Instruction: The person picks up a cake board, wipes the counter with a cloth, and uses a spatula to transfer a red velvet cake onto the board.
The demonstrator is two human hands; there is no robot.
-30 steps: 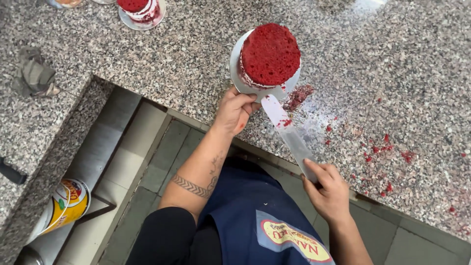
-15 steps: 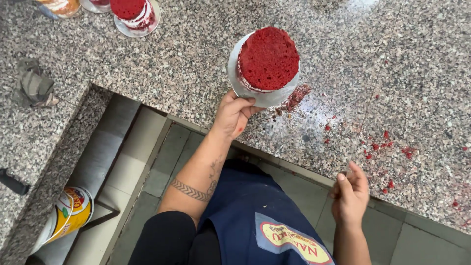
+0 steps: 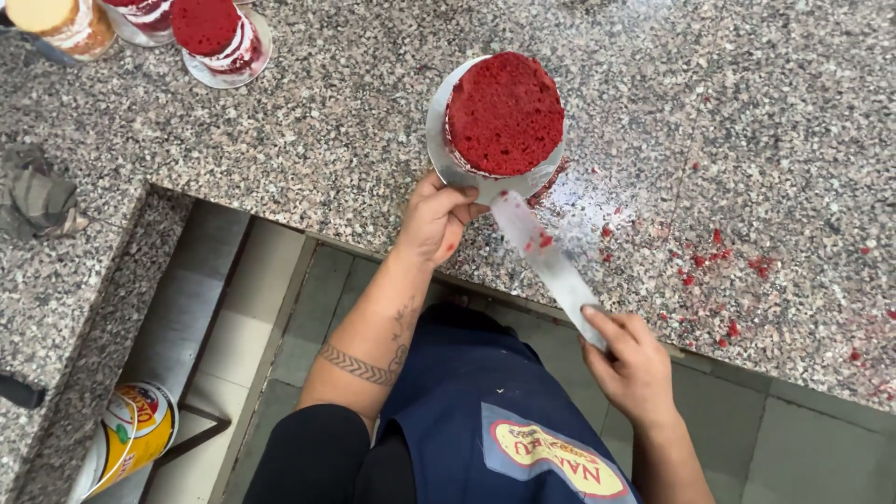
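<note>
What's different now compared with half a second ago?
The right hand has come back up holding the long knife, its tip again at the red cake's round board. The left hand still grips the board's edge; the cake stays put.

cake on round board, spatula just before it, counter beneath

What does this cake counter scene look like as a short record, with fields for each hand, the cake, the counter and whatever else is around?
left hand: grips the rim of the round silver board
right hand: holds a long flat spatula, blade tip at the board's edge
cake: red, round, on the board
counter: speckled granite, red crumbs at right
other: second red cake top left; grey cloth; yellow tin below
</note>
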